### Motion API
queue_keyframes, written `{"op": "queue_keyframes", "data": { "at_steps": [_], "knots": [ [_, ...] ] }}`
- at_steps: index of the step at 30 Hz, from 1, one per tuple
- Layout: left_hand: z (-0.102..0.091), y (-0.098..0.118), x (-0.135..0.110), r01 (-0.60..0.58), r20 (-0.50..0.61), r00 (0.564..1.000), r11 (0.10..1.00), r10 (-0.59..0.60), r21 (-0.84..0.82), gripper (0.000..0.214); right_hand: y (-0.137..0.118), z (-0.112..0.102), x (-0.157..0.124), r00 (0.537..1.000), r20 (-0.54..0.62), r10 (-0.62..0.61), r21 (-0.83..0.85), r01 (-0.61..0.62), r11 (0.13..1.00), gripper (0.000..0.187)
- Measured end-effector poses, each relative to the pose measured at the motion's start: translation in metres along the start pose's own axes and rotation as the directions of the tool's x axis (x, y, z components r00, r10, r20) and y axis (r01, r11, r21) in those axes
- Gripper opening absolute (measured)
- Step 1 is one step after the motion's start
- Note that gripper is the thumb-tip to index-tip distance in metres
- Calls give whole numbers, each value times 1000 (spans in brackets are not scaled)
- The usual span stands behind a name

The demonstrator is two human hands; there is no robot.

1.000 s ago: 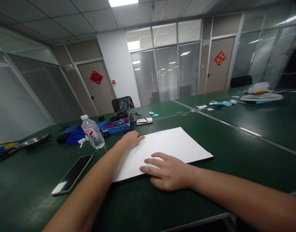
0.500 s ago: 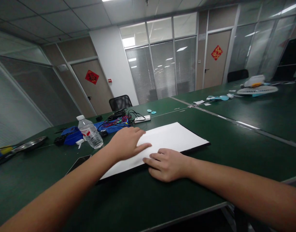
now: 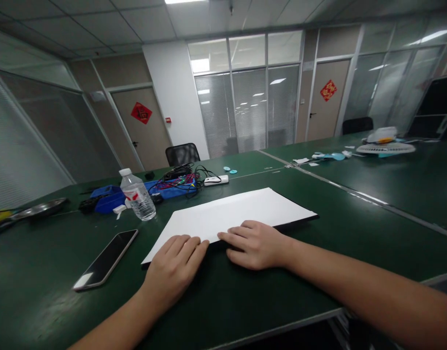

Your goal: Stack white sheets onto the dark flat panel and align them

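A white sheet of paper [image 3: 223, 209] lies on a thin black board [image 3: 296, 222], whose dark edge shows along the near and right sides. My left hand [image 3: 175, 265] rests over the near edge left of its middle, fingers bent close together on the paper, and seems to grip nothing. Just right of it, my right hand [image 3: 256, 245] touches the same edge, its fingers slightly apart and the fingertips on the paper. A small gap separates the two hands.
Left of the paper lies a smartphone [image 3: 107, 260]. Behind it stand a water bottle [image 3: 138, 197] and a blue tray [image 3: 172, 188] of tangled wires. A pan [image 3: 44, 209] is far left. A white fan [image 3: 385, 146] lies at the far right on the green table [image 3: 354, 233].
My left hand has come back from over the paper to its near edge, uncovering the phone. My right hand stays at nearly the same spot. The view has shifted slightly.
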State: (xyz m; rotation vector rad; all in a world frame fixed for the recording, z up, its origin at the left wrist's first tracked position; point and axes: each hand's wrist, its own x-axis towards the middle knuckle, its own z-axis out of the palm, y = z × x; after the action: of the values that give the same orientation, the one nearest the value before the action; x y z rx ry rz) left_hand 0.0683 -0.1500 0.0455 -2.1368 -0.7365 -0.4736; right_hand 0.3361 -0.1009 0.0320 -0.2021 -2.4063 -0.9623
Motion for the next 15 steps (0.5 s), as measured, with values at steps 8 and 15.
{"op": "queue_keyframes", "data": {
  "at_steps": [8,15],
  "knots": [
    [0,-12,-6,-51,-62,997,997,48,-56,18,0,3,5,999,26,-25,39,24,999,17],
    [-2,-16,-5,-99,-99,990,995,96,-31,18,3,0,3,1000,-16,16,137,-14,990,33]
  ]
}}
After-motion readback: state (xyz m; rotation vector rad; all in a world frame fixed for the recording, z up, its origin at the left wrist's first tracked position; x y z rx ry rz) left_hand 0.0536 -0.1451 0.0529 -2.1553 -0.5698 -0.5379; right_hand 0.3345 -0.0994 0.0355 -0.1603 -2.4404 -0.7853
